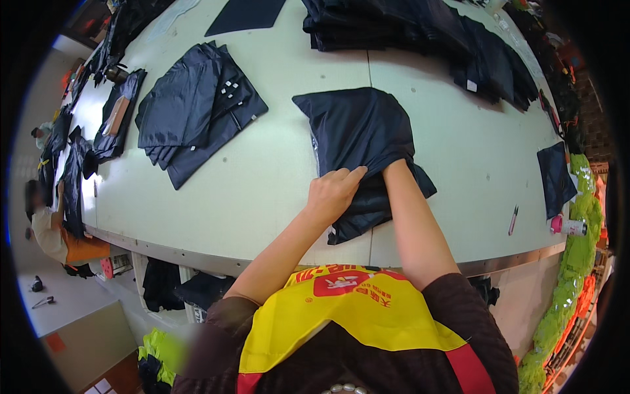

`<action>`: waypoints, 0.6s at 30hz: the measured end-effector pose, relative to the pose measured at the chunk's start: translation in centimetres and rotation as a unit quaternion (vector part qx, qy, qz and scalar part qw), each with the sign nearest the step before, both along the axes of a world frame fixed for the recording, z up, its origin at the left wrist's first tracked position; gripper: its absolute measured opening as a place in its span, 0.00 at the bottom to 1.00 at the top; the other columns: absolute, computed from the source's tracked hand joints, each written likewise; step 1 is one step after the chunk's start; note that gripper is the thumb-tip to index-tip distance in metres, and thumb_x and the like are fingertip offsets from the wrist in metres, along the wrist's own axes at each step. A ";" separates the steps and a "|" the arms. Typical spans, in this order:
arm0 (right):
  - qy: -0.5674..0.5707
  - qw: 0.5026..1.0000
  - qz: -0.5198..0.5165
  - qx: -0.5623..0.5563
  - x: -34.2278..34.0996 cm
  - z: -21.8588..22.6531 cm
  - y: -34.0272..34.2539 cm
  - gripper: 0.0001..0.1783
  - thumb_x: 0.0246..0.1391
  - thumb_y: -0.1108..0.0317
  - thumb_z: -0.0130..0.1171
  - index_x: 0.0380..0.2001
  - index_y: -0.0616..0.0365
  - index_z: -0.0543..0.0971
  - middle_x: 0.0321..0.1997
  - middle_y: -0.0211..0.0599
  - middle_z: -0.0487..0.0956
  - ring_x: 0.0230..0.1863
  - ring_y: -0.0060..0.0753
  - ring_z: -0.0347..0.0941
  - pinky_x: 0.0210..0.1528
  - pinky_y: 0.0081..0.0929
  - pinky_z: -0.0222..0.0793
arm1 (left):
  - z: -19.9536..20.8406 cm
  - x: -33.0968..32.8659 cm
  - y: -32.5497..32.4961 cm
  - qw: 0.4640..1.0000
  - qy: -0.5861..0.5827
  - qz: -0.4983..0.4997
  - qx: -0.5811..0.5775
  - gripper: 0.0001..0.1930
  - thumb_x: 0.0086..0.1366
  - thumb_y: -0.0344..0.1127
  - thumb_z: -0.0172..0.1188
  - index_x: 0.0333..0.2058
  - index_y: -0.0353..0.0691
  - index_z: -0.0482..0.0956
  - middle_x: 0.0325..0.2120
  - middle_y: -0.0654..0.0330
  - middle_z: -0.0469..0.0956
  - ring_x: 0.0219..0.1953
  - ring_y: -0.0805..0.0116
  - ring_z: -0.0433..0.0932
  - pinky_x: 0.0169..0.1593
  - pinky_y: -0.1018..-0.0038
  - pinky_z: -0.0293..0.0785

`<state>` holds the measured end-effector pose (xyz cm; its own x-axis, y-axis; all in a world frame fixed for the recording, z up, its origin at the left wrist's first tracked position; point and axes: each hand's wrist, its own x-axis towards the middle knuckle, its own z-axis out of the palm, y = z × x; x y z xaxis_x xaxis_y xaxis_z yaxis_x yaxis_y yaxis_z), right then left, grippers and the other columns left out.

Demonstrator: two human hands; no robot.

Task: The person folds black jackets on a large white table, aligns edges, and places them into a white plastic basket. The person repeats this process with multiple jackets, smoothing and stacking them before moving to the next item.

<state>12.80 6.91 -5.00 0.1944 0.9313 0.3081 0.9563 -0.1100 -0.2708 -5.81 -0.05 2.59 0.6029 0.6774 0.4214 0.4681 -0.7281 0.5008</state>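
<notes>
A dark, pouch-like fabric piece (367, 131) lies on the pale table in front of me, its far corner pointing left. My left hand (336, 194) is closed on the near edge of its upper layer, fingers pinching the cloth. My right forearm (420, 223) reaches in under that layer; the hand itself is covered by the cloth, so its fingers are hidden. Folds of the same fabric stick out below my hands and beside my right wrist.
The pale table (275, 151) bears a fanned stack of dark fabric pieces (180, 105) at left, with small white tags on it. A large dark fabric pile (400, 26) lies at the far side. At right are a pen (513, 220) and a pink-capped bottle (567, 226). Another person (49, 226) sits far left.
</notes>
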 end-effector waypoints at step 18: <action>0.072 0.989 0.125 0.037 -6.6 3.1 -2.7 0.40 0.55 0.40 0.40 0.64 0.53 0.54 0.69 0.42 0.51 0.70 0.39 0.44 0.69 0.32 0.36 | 0.0 -0.6 0.8 0.997 -0.065 -0.012 0.045 0.22 0.42 0.23 0.58 0.41 0.39 0.77 0.25 0.57 0.72 0.29 0.59 0.73 0.32 0.68 0.69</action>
<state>6.16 4.17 -1.90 0.0083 0.9320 0.3623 0.9024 0.1491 -0.4042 -6.37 0.75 2.56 0.5540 0.6194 0.5563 0.3855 -0.7831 0.4880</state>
